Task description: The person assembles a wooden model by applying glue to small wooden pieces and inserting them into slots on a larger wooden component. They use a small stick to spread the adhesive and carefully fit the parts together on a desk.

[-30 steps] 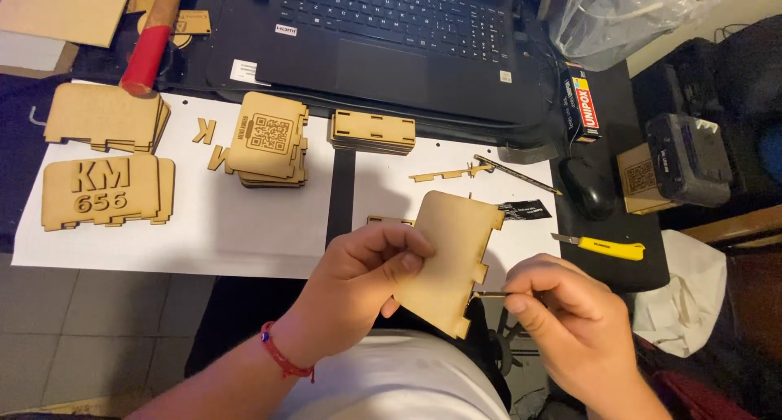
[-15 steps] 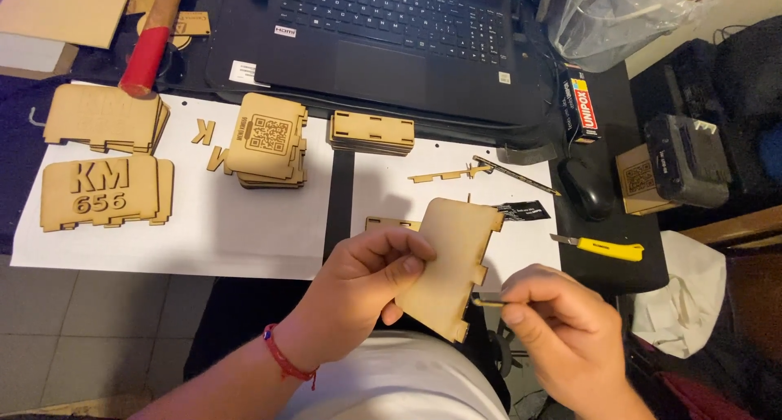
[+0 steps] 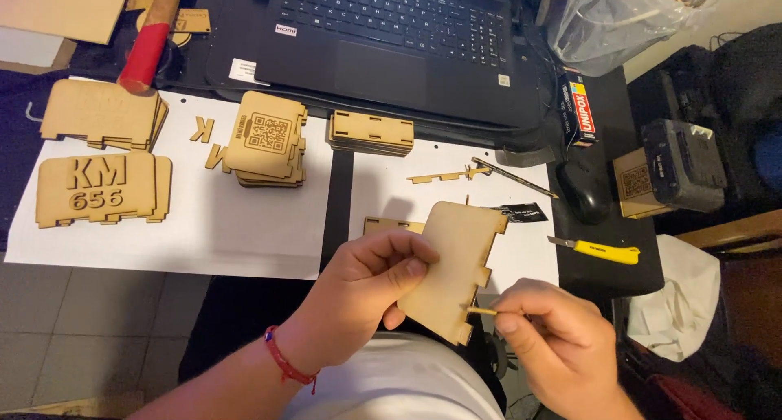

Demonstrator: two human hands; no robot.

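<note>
In the head view, little change is seen against half a second ago: the wooden panel (image 3: 453,269) is kept tilted in front of the body, and the right hand (image 3: 562,351) has been shifted slightly along its lower edge. A dark tabletop (image 3: 607,261) is seen beyond, carrying white paper sheets (image 3: 212,233), stacks of cut wooden pieces (image 3: 267,140), a laptop (image 3: 391,37), a yellow utility knife (image 3: 599,250), a computer mouse (image 3: 580,190) and a clear plastic bag (image 3: 619,13); grey floor tiles (image 3: 81,338) are shown below. The panel is clamped by the left hand (image 3: 366,285), its fingers (image 3: 391,257) closed over the left edge with the thumb on the near face. A thin stick (image 3: 482,311) is pinched between the right hand's fingertips and held touching the panel's notched lower right edge.
</note>
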